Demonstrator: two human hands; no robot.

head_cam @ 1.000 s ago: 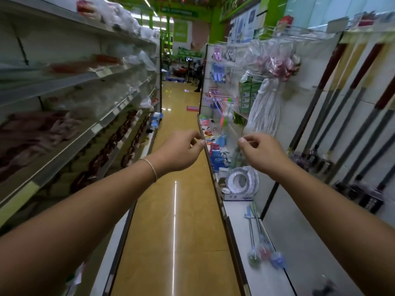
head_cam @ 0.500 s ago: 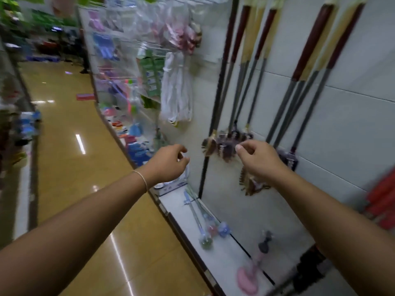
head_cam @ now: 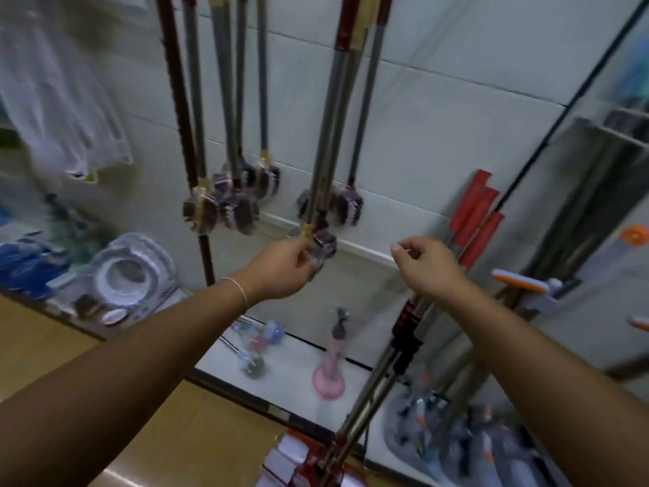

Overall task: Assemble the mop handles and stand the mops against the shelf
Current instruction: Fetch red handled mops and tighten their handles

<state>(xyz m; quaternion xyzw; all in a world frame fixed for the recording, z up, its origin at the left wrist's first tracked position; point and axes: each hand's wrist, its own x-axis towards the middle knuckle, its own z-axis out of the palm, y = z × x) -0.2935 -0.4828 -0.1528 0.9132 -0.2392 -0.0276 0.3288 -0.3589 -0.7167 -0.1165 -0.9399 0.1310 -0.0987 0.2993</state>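
Note:
Several metal mop handles (head_cam: 381, 377) with a black and red collar lean up to the right against the white shelf back (head_cam: 439, 142). Their red grips (head_cam: 477, 209) rest on it. Grey mop heads (head_cam: 456, 448) with orange marks lie blurred at the bottom right. My left hand (head_cam: 284, 272) has curled fingers right at the lowest hanging brush head (head_cam: 325, 242); I cannot make out whether it touches. My right hand (head_cam: 428, 268) hovers above the mop handles, thumb and forefinger pinched together, with nothing visible in it.
Long-handled brushes (head_cam: 228, 205) hang in two bunches on the shelf back. A pink plunger (head_cam: 328, 376) and small brushes (head_cam: 253, 349) lie on the bottom shelf. A white packaged ring (head_cam: 126, 275) sits at the left, stacked boxes (head_cam: 291, 462) on the tan floor below.
The view has swung right and down from the aisle onto the shelf. Both hands keep their curled pose; the left one now sits at a hanging brush head, the right above the leaning handles.

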